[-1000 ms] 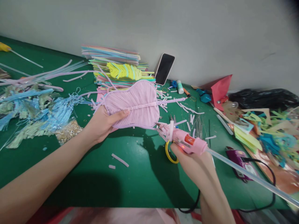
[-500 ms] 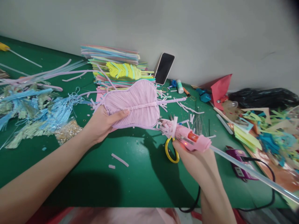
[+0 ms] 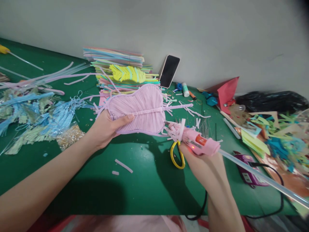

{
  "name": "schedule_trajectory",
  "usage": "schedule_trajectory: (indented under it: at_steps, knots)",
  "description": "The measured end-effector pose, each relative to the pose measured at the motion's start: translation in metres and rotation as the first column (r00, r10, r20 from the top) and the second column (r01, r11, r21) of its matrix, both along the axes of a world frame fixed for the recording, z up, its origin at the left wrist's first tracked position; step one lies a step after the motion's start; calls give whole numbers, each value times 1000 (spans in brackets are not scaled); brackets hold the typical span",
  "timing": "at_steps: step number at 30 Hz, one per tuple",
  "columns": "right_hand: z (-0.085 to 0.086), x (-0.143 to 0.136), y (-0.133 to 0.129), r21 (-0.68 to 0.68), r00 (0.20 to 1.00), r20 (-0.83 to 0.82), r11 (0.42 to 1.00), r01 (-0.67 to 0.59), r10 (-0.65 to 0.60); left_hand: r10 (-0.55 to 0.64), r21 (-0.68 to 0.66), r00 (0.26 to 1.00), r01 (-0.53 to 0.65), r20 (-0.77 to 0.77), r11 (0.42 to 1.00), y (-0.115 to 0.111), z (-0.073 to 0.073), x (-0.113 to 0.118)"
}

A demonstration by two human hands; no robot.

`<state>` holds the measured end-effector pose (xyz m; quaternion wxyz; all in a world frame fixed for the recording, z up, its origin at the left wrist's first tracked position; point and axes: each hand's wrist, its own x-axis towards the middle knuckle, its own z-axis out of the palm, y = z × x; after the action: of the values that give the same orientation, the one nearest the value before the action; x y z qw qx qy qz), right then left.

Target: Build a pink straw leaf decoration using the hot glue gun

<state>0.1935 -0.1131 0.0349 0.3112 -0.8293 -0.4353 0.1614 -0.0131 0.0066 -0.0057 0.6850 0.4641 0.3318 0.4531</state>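
A lilac fan-shaped piece made of pipe cleaners, with a ridge along its middle and a thin stem on the right, is held up over the table. My left hand grips its left end, thumb on the front face; the other fingers are hidden behind it. My right hand is wrapped round a pink hot glue gun with a glowing light and a long clear glue stick out of its back. The gun's nozzle is at the piece's lower right edge. Yellow-handled scissors lie beneath the gun.
Bundled pipe cleaners and a phone are by the wall. Blue tassels and a bag of gold bits lie left. A purple power socket, paper scraps and a black bag are right.
The lilac piece has dipped very slightly. The glue gun has shifted a little to the right, and both hands keep their hold.
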Motion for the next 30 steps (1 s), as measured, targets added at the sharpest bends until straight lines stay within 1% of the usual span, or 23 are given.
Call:
schedule_trajectory:
  at_steps: [5,12,16,22,24,27,30]
  knots:
    - [0,-1,0,3,1000,24,1000,6,-6,1,4,1000,-1,-1,1000,0,-1,-1]
    - [1,-2,1,39,1000,5,999,5,-5,-17,-51,1000,16,-14,999,-1,-1,-1]
    - [1,-1,-1,1,1000,10,1000,25,-25,2,-56,1000,-3,-26,998,0,-1,-1]
    - [1,0,-6,-46,993,116,998,42,-37,1,3,1000,-1,-11,1000,3,-3,-1]
    - [1,0,-6,-28,995,92,999,29,-27,-3,6,1000,3,-6,1000,3,-4,-1]
    - [1,0,-4,45,998,58,999,-15,13,-7,-16,1000,7,-12,1000,3,-4,-2]
    - [-1,0,-1,112,999,42,994,-16,11,-9,-46,1000,8,-21,999,2,-4,-2]
